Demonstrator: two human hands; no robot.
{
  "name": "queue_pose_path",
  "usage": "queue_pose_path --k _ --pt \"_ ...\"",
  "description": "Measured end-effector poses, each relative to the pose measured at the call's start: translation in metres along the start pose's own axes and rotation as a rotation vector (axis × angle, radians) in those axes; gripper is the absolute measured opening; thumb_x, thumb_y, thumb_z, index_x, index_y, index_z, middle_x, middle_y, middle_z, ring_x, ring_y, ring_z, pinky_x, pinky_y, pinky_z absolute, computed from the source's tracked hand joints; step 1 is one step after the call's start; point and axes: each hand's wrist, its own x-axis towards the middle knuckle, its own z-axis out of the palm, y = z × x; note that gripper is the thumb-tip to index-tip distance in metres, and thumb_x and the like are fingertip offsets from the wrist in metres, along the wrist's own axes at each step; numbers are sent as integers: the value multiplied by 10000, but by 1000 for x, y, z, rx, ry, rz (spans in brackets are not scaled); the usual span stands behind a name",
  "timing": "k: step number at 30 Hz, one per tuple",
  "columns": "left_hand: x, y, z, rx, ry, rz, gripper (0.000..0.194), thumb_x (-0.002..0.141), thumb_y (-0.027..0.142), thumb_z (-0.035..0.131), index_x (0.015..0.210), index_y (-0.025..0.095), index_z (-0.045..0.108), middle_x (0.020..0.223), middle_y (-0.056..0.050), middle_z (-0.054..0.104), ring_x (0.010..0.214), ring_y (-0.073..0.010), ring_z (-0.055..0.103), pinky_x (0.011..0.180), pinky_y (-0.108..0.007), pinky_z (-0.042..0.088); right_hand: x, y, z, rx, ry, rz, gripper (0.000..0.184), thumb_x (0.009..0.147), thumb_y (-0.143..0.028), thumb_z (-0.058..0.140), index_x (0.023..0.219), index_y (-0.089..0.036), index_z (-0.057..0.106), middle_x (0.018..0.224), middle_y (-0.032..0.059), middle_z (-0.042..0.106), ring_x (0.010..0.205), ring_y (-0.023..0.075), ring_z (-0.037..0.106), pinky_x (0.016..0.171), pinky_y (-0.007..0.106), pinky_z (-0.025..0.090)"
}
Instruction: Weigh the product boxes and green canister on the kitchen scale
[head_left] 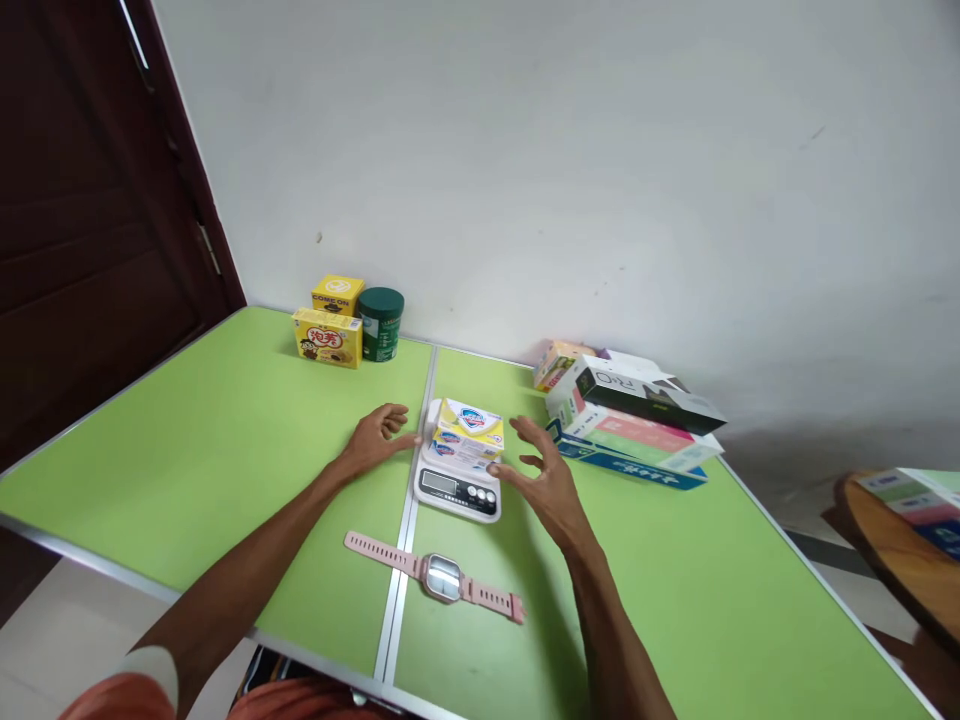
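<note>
A yellow and white soap box (pixel 469 432) rests on the platform of a white kitchen scale (pixel 459 502), whose display and buttons face me. To the left of the scale is my left hand (pixel 379 438), its thumb stretched toward the scale's edge and its fingers loosely curled, holding nothing. On the other side my right hand (pixel 538 467) is spread, thumb and fingers apart, close to the box's right end. Whether the right thumb touches the scale or box I cannot tell. Nearer to me lies a smartwatch (pixel 442 578) with a pink strap, laid out flat.
At the back left stand two yellow boxes (pixel 328 338) and a green canister (pixel 381 325). Several stacked boxes (pixel 637 415) sit on the right by the wall. A metal seam (pixel 396 600) crosses the green table (pixel 187 440). Beyond its right edge is a wooden stool (pixel 885 530).
</note>
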Motion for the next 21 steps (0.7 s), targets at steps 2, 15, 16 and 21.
queue_pose_path --k 2,15,16,21 --pt "1 10 2 -1 -42 38 905 633 567 922 1392 189 608 1334 -160 675 1171 -297 653 992 -446 533 11 -12 -1 -105 -109 -33 981 642 -570 891 1500 -251 538 1499 157 602 1314 355 588 944 465 533" --pt "38 33 9 223 -299 235 696 615 480 972 1188 199 696 1229 -112 691 1235 -340 573 1097 -490 417 44 -39 -4 -313 -354 7 608 625 -467 901 1135 -239 661 1004 66 790 835 286 714 662 371 559" --pt "40 32 3 200 -285 246 685 613 474 972 1176 196 699 1221 -109 694 1222 -332 583 1094 -483 423 48 -44 -1 -334 -359 -13 602 630 -471 900 1132 -241 661 991 59 789 814 278 712 665 371 559" --pt "61 22 -42 61 -146 235 665 603 418 963 1180 194 720 1224 -104 716 1139 -295 641 1009 -430 502 87 -72 43 -378 -359 -163 533 667 -384 880 1125 -240 650 946 29 776 747 227 700 677 339 551"
